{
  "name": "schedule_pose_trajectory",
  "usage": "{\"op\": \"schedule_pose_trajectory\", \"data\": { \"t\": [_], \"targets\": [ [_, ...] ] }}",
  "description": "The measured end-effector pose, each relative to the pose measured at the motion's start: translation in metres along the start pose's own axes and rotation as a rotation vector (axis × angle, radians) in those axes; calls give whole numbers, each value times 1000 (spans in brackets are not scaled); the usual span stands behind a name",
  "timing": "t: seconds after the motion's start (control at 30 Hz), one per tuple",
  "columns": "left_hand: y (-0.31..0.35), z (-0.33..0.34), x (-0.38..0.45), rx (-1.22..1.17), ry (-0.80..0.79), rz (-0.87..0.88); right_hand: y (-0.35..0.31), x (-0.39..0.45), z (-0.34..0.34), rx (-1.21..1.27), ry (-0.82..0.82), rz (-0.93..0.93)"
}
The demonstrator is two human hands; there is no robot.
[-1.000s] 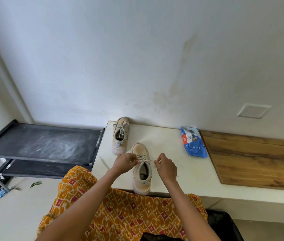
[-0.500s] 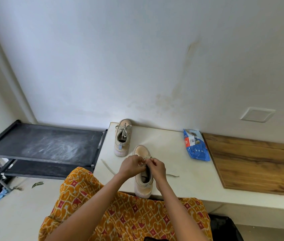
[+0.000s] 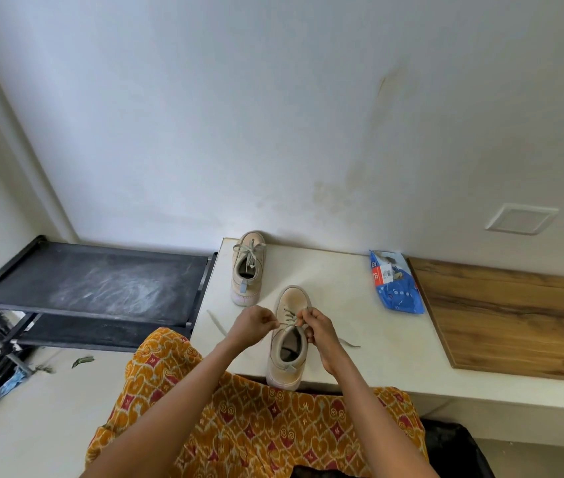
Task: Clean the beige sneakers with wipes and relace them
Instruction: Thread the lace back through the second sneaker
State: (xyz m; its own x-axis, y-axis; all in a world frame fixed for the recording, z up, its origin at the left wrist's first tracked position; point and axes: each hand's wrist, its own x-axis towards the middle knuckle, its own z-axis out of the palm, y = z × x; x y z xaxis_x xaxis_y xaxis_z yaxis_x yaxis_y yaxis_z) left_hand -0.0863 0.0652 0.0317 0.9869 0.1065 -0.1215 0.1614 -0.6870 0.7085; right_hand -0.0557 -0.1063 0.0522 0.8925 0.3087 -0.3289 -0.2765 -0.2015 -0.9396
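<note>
Hands drawn back together over near sneaker [image 3: 287, 339]; left hand [image 3: 253, 326], right hand [image 3: 318, 327] each pinching lace [image 3: 292, 317]. Lacing continues.

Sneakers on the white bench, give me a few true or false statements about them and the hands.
1. Both hands, left hand and right hand, pinch the lace of the near sneaker. True.
2. The far sneaker has no lace. False: it is laced and tied.
3. The blue wipes pack lies left of both sneakers. False: it lies to their right, beside the wooden board.
4. The near sneaker's toe points toward the wall. True.
</note>
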Motion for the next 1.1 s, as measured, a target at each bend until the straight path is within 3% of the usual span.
{"op": "schedule_pose_trajectory", "data": {
  "t": [0.1,0.17,0.27,0.37,0.53,0.73,0.87,0.93,1.0,1.1],
  "targets": [
    [8,0,4,30,9,-53,-8,2,3,-201,-15,-44],
    [8,1,7,34,-51,-104,-15,7,3,-494,-39,-115],
    [11,-7,4,-238,-169,-194,-23,9,7,-863,-65,-210],
    [27,-17,1,-436,-101,-84,-25,4,14,-977,-97,-280],
    [40,-6,9,-237,-64,107,-23,0,13,-937,-60,-229],
    [31,-27,14,192,-91,24,-21,4,6,-833,-35,-224],
    [4,-46,10,507,-291,-170,-20,3,-5,-646,-108,-190],
    [1,-46,7,585,-304,-190,-18,1,-9,-587,-142,-197],
    [6,-37,9,561,-225,-59,-19,0,-11,-562,-171,-205],
    [24,-18,16,255,-210,145,-22,-2,-13,-537,-203,-195]
  ]
}}
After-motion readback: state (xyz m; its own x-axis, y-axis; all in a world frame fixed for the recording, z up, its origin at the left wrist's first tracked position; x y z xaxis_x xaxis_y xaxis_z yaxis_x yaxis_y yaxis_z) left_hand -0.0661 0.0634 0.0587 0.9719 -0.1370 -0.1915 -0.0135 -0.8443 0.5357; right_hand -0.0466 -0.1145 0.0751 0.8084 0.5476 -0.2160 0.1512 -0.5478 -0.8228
